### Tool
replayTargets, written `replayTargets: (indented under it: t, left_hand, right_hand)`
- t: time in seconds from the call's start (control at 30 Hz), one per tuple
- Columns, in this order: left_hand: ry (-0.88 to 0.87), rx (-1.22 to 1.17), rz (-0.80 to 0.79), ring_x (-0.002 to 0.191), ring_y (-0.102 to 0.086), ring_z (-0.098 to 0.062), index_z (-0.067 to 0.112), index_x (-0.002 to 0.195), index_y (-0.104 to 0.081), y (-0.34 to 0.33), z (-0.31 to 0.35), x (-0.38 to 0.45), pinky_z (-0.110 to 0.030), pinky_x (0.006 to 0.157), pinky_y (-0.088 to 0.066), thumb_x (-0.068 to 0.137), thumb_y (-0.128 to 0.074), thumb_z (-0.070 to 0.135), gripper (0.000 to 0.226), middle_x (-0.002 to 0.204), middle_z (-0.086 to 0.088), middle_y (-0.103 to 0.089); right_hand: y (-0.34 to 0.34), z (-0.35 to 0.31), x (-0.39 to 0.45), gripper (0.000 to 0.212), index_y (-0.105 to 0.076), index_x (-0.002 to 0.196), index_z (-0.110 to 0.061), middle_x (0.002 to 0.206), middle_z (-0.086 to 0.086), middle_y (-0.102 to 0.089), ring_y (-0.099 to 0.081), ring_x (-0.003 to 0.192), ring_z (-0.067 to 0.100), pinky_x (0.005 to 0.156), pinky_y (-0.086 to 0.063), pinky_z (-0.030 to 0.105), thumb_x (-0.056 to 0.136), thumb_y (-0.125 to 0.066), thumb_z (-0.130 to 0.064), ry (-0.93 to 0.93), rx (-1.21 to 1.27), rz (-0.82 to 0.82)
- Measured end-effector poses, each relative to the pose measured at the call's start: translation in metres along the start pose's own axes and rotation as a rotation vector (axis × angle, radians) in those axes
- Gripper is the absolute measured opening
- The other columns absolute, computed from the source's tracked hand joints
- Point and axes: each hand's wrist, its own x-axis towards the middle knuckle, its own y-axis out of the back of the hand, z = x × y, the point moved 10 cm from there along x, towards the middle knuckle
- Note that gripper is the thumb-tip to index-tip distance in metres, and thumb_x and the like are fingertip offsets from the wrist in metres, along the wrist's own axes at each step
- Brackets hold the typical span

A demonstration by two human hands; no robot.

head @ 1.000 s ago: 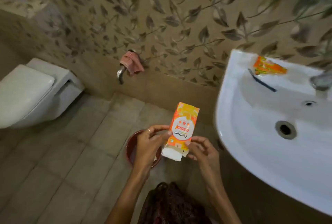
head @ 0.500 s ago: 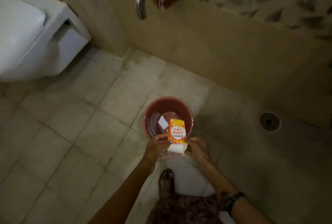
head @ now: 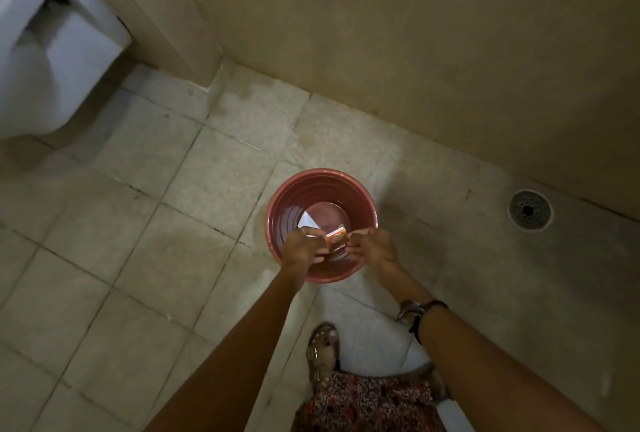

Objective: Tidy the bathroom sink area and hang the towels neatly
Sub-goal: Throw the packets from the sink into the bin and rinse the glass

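Observation:
A small orange-and-white carton (head: 336,237) is squeezed between my two hands right over the mouth of a pink plastic bin (head: 277,203) that stands on the floor. My left hand (head: 303,246) pinches its left end and my right hand (head: 372,246) pinches its right end. The carton looks folded or crumpled small. A white scrap of paper (head: 306,220) lies inside the bin. The sink and the towels are out of view.
A white wall-hung toilet (head: 52,51) fills the upper left. A round floor drain (head: 529,210) sits at the right by the beige wall (head: 415,33). My sandalled foot (head: 322,345) stands on the tiled floor just behind the bin.
My view has tipped from the sink and wall down to the floor. Both hands have carried the carton down to the bin's mouth, and it now looks folded smaller.

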Motion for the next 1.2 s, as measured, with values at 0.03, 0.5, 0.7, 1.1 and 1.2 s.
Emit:
replayTargets:
  t: [0.03,0.5,0.7,1.1,1.2]
  left_hand:
    - [0.0,-0.023,-0.016,0.067,-0.058,-0.018,0.014,0.074,-0.056,-0.005,0.004,-0.005,-0.026,0.061,-0.046,0.089,-0.05,-0.002,0.022,0.079,-0.011,-0.059]
    - [-0.529,-0.145,-0.477,0.05,-0.065,-0.006,0.01,0.077,-0.061,-0.113,0.241,-0.21,-0.016,0.057,-0.055,0.086,-0.053,-0.005,0.019,0.055,0.001,-0.069]
    - [-0.876,-0.016,-0.628,0.05,-0.061,-0.001,0.013,0.075,-0.061,-0.18,0.352,-0.331,-0.013,0.055,-0.053,0.085,-0.053,-0.006,0.022,0.054,0.006,-0.067]
    - [-1.03,0.386,-0.565,0.08,-0.064,-0.026,0.009,0.086,-0.062,-0.373,0.41,-0.39,-0.031,0.069,-0.053,0.084,-0.061,0.012,0.003,0.08,-0.01,-0.064]
    - [-0.976,0.433,-0.467,0.102,-0.062,-0.034,0.003,0.1,-0.058,-0.403,0.417,-0.369,-0.045,0.09,-0.051,0.083,-0.065,0.022,0.026,0.106,-0.021,-0.065]
  right_hand:
    - [0.001,-0.005,-0.006,0.027,-0.054,0.064,-0.008,0.042,0.0,-0.058,-0.051,0.029,0.001,0.037,-0.045,0.014,0.086,-0.051,0.006,0.016,-0.001,0.009]
    - [0.082,-0.247,-0.242,0.013,-0.06,0.084,-0.01,0.059,-0.002,-0.062,-0.055,0.047,0.003,0.048,-0.048,0.014,0.088,-0.052,0.0,0.757,0.403,0.034]
    - [0.157,-0.339,-0.36,0.012,-0.061,0.082,-0.013,0.065,-0.005,-0.063,-0.059,0.055,0.0,0.051,-0.049,0.014,0.088,-0.056,-0.003,1.063,0.526,0.25]
    - [0.392,-0.357,-0.385,0.026,-0.055,0.107,-0.015,0.106,-0.002,-0.059,-0.055,0.091,0.013,0.087,-0.049,0.034,0.085,-0.062,-0.028,0.854,0.572,0.832]
    - [0.425,-0.342,-0.353,0.044,-0.05,0.122,-0.006,0.121,0.008,-0.053,-0.053,0.098,0.017,0.088,-0.049,0.032,0.084,-0.065,-0.024,0.7,0.738,0.786]
